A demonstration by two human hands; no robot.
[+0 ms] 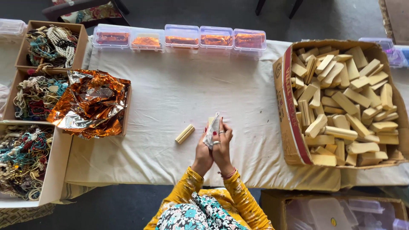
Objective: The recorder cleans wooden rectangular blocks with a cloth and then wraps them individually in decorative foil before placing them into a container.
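Now | both hands, left hand (203, 147) and right hand (222, 142), pinch a small cloth (212, 131) round a wooden block (210, 121) above the desk (179, 93) | best kept taut, block centred.

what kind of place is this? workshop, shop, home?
Probably a small hand-packing or craft workspace, perhaps in a home. A cloth-covered table carries a cardboard box of pale wooden blocks, a row of clear lidded containers and boxes of beaded jewellery; both hands hold a small wrapped piece.
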